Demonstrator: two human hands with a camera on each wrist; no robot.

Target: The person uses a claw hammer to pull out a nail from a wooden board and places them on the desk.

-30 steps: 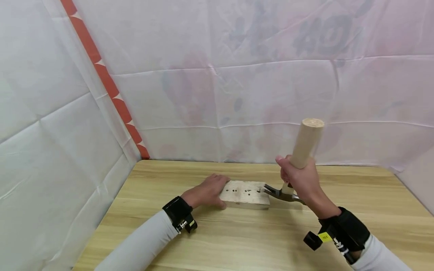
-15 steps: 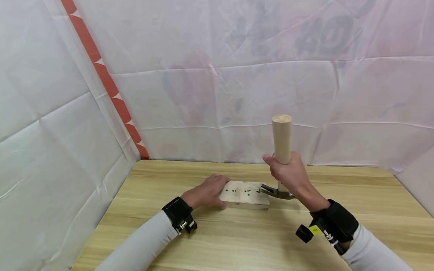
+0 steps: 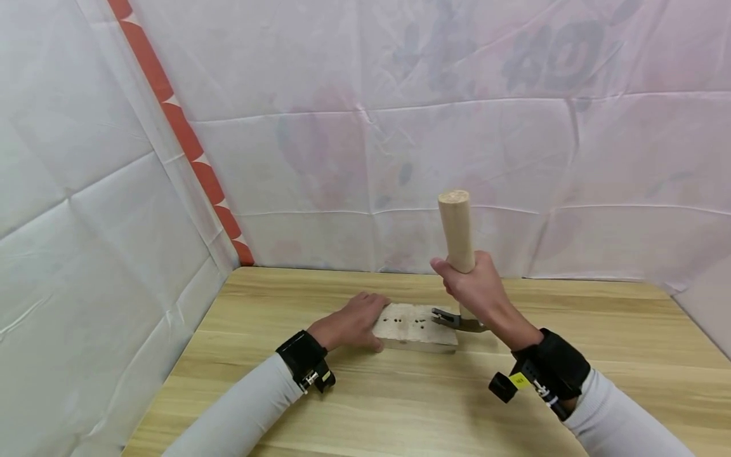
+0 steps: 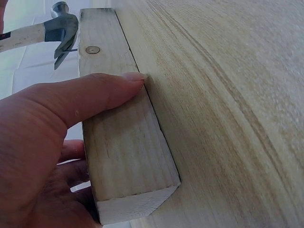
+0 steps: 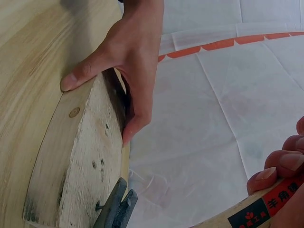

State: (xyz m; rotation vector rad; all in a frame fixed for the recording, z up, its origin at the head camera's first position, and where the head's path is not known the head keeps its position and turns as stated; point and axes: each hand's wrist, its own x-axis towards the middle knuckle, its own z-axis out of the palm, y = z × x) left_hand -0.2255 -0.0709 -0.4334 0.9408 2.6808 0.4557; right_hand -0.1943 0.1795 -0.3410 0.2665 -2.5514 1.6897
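Observation:
A pale wooden block (image 3: 419,346) with several dark holes in its top lies flat on the table. My left hand (image 3: 351,322) grips its left end, thumb along the near side and fingers behind. My right hand (image 3: 474,289) holds a claw hammer by its wooden handle (image 3: 457,231), which points up, head down. The claw (image 5: 114,209) is over the block's right end, beside a nail (image 5: 99,205) that sticks out of the top. In the left wrist view the nail's shank (image 4: 71,50) shows at the claw (image 4: 67,45); whether the claw's slot is round it, I cannot tell.
The wood-grain table (image 3: 371,406) stretches around the block. White sheeting (image 3: 365,158) hangs behind the table and on the left, with a red scalloped strip (image 3: 183,130) along the corner. Each wrist wears a black camera band (image 3: 551,365).
My right hand has moved left with the hammer, bringing its claw further over the block's right end to the nail. The handle went from leaning right to leaning slightly left. My left hand stays put.

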